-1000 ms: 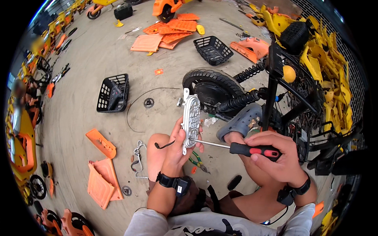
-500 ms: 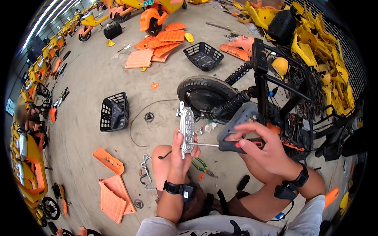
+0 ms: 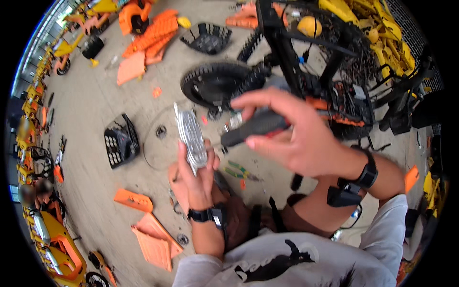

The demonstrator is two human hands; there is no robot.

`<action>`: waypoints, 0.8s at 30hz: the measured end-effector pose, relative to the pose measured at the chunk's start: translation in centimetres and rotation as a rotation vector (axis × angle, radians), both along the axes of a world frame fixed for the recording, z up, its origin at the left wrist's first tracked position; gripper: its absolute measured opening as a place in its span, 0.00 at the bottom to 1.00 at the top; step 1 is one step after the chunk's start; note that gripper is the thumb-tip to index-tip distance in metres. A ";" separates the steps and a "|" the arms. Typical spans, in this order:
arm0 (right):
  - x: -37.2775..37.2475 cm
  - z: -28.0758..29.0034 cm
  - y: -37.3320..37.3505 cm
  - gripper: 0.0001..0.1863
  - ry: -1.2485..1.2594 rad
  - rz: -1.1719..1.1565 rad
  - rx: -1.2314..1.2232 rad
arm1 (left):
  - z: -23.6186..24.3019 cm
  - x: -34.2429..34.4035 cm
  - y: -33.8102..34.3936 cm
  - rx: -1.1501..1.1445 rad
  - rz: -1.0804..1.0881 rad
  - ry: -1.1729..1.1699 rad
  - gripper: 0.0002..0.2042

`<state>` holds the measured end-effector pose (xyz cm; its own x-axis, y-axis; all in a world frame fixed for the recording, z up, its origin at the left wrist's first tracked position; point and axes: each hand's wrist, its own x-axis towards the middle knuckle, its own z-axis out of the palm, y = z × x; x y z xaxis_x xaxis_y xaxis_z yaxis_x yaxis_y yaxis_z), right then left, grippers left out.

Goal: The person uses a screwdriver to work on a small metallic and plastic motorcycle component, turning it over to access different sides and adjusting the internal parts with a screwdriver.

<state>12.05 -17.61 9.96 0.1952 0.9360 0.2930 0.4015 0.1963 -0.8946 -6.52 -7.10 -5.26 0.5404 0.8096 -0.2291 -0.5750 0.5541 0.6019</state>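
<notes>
My left hand (image 3: 195,179) is closed round the lower end of a silver oval lamp unit (image 3: 192,136), its ribbed face turned up and a small bracket at its top. In my right hand (image 3: 303,141) is a screwdriver (image 3: 256,128) with a black and red handle, gripped between thumb and fingers and blurred by motion. The handle's front end points left at the lamp unit, with a gap between them; the shaft barely shows. Pliers (image 3: 240,171) with green and yellow handles lie on the floor below the two hands.
A stripped scooter frame (image 3: 296,62) with its rear wheel (image 3: 215,83) stands ahead to the right. Black baskets (image 3: 122,143), orange panels (image 3: 153,241) and a small sprocket (image 3: 161,131) lie on the concrete. Yellow scooters line the left; yellow body parts (image 3: 397,52) are heaped at right.
The screwdriver has been drawn away from the lamp unit, which its shaft tip was touching. My right hand has lifted closer to the camera, and the whole view has shifted and tilted.
</notes>
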 end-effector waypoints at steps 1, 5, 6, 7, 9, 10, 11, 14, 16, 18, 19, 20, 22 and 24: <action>0.0 0.5 -0.1 0.23 0.028 0.003 -0.038 | 0.4 0.2 -0.1 -0.005 0.016 0.020 0.25; -0.2 0.6 -0.4 0.17 0.136 -0.051 -0.089 | 0.1 0.3 -0.1 -0.030 -0.044 -0.048 0.24; -0.2 0.4 -0.1 0.16 0.155 -0.078 -0.057 | -0.4 0.3 0.4 -0.033 -0.084 -0.113 0.24; -0.4 0.4 0.0 0.16 0.204 -0.072 -0.086 | -0.3 0.3 0.2 -0.012 -0.074 -0.065 0.24; -1.2 1.3 -0.1 0.19 0.298 -0.061 -0.131 | -0.1 -0.1 0.2 0.013 -0.088 -0.094 0.24; -1.1 1.1 -0.4 0.21 0.219 -0.076 -0.093 | -0.1 0.0 0.1 0.027 -0.081 -0.092 0.24; -1.1 1.0 -0.9 0.21 0.136 -0.089 -0.061 | -0.2 -0.1 0.0 0.039 -0.074 -0.090 0.24; -0.4 0.3 -0.5 0.21 -0.109 -0.126 0.028 | -0.5 -0.1 0.0 0.066 -0.084 -0.112 0.23; 0.0 -0.1 -0.6 0.23 -0.073 -0.089 -0.031 | -0.1 -0.2 -0.3 0.059 -0.077 -0.105 0.24; 0.2 0.1 -0.3 0.23 -0.045 -0.076 -0.019 | 0.3 0.5 0.1 0.067 -0.070 -0.107 0.24; -0.1 0.4 0.0 0.23 0.002 -0.080 -0.023 | 0.2 0.5 0.2 0.066 -0.068 -0.101 0.24; -0.3 0.6 0.1 0.23 0.048 -0.085 -0.027 | -0.2 0.3 0.4 0.080 -0.090 -0.114 0.24; -0.7 0.7 -0.3 0.20 0.030 -0.124 -0.013 | 0.1 -0.3 -0.2 0.074 -0.094 -0.120 0.24; -0.5 0.8 -0.4 0.19 -0.002 -0.138 0.034 | 0.2 -0.2 -0.2 0.075 -0.112 -0.154 0.24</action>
<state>11.60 -18.04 10.71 0.3205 0.8898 0.3250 0.4287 0.1697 -0.8874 -6.76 -7.35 -5.04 0.6518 0.7544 -0.0783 -0.6008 0.5766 0.5537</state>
